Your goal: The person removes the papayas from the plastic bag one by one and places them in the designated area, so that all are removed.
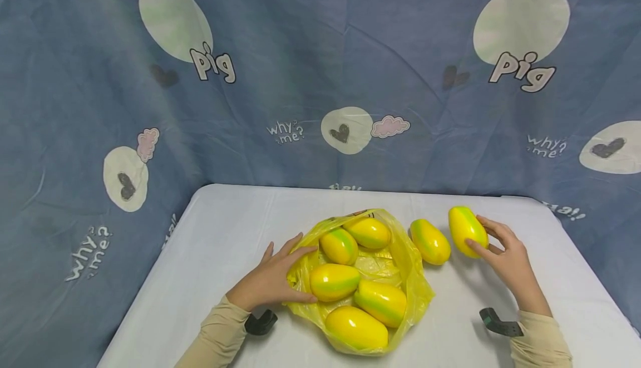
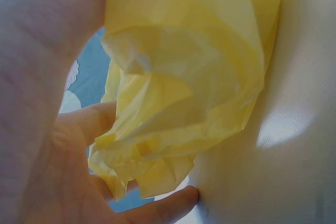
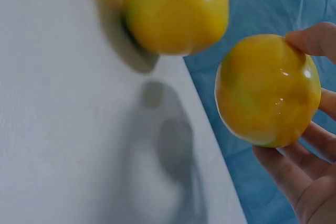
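Grasping one fruit between thumb and fingers, the right hand is right of centre in the lower half of the frame; the gap to its shadow in the right wrist view suggests it is raised above the table. A loose fruit rests on the table between it and the yellow bag — whether it touches the plastic, I cannot tell. The bag gapes at lower centre, with five fruits inside. At its left rim the left hand rests with fingers fairly straight and spread; no firm pinch shows.

As I judge it, the glossy skin is the main risk: a light fingertip hold could let the held fruit slip and roll. Carried low leftward, it might knock the loose one. The thin plastic looks limp — were the left hand to lift away, the rim could sag inward, and a pull could tip the bag's contents towards the table.
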Motion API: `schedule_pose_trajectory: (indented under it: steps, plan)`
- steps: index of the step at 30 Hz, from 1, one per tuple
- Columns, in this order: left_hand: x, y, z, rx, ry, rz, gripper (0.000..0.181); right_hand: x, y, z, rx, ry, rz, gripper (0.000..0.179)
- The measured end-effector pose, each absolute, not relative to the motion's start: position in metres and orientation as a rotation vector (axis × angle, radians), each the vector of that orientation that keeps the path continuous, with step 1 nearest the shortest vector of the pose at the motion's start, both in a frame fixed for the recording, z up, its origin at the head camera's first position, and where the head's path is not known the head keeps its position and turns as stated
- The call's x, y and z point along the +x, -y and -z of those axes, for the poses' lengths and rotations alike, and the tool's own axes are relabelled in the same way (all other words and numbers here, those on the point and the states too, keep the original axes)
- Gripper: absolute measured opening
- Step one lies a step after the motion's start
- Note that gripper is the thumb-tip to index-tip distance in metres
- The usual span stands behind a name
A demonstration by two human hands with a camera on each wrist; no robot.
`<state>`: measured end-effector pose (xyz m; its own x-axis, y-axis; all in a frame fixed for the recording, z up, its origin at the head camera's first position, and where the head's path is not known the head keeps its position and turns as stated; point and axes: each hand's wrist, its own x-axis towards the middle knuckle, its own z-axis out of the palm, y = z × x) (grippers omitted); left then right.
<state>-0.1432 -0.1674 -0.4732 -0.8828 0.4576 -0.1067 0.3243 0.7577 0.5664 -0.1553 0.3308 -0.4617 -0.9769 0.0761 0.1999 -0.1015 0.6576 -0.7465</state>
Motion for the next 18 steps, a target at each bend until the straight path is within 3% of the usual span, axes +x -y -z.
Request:
schedule_pose_trajectory:
  steps: [18]
  plan:
    - [-0.143,0.167,0.473,0.618,-2.73,-0.792,0.102,-0.161,-0.331,0.481,0.029,2.748,-1.145,0.063]
